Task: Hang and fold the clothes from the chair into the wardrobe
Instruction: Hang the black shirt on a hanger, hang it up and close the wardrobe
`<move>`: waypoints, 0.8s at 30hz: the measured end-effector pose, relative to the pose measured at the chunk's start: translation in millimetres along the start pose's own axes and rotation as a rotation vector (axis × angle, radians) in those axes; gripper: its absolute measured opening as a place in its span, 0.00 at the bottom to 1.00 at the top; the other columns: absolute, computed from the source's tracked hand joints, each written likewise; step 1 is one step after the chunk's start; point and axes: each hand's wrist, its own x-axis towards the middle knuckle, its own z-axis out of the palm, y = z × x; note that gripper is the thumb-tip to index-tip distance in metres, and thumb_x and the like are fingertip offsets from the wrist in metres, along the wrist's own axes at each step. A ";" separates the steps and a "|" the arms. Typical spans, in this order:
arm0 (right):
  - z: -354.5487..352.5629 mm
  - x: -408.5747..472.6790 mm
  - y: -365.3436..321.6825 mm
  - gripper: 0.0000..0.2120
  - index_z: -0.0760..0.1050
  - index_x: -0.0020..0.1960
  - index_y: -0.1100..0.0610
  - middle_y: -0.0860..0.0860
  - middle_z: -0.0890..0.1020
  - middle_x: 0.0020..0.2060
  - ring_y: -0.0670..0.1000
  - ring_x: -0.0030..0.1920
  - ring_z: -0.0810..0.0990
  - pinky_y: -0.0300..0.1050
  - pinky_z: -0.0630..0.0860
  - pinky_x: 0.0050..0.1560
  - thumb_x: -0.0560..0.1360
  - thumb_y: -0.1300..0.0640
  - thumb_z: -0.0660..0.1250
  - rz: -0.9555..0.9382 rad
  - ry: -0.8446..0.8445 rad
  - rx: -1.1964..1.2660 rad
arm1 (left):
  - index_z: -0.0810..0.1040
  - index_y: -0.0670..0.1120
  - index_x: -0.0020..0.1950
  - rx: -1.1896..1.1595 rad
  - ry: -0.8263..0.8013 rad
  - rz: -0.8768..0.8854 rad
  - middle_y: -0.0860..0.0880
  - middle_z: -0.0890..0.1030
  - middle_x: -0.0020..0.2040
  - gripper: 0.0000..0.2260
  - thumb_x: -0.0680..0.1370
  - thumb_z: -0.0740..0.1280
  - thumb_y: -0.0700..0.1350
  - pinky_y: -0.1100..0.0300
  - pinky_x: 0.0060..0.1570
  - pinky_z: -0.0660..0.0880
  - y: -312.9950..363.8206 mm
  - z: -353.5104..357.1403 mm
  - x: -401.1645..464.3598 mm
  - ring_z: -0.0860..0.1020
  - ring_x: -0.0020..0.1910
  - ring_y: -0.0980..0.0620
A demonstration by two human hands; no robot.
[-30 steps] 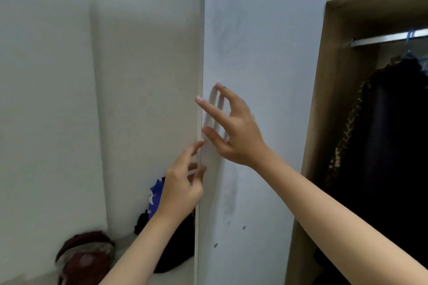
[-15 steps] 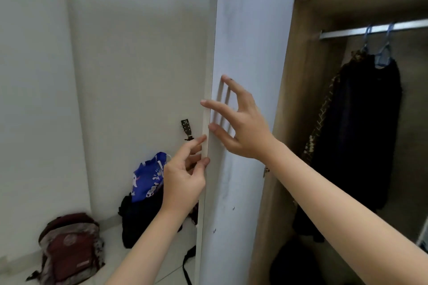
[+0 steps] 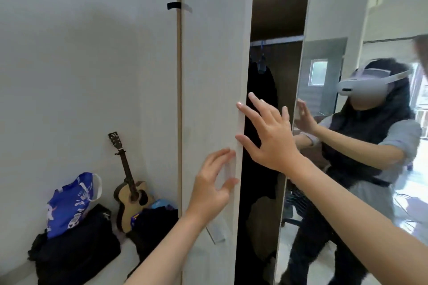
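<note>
Head view: both hands are at the free edge of the left wardrobe door (image 3: 208,99). Left hand (image 3: 212,192) is spread wide, fingers loosely bent toward the door face, holding nothing; whether the fingertips touch the panel I cannot tell. Right hand (image 3: 266,132) is also wide, fingers straight, fingertips at the door's edge, holding nothing.

Wardrobe (image 3: 278,18) is open only by a narrow gap between the left door and the mirrored door (image 3: 324,122). Inside, a dark garment (image 3: 261,104) hangs from a blue hanger (image 3: 261,62) on the rail (image 3: 278,40); shelf above. The chair and its clothes are not clearly in view; no garment in hand.

Step, as I judge: handling the wardrobe door, no hanging or folding underway. Next move likely calls for the door swung wide, then a turn to the chair.

Room: gap is tight. Guitar (image 3: 129,183), blue bag (image 3: 69,203) and black bags (image 3: 76,250) stand on the floor left of the wardrobe, near the door's swing path, so watch that side.
</note>
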 end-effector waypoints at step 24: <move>21.5 -15.0 139.5 0.39 0.55 0.74 0.36 0.53 0.42 0.78 0.55 0.77 0.38 0.70 0.31 0.65 0.68 0.44 0.70 0.374 -0.019 -0.572 | 0.55 0.62 0.74 0.435 -0.024 0.364 0.46 0.58 0.70 0.45 0.64 0.77 0.47 0.32 0.54 0.70 -105.7 176.6 108.9 0.59 0.66 0.40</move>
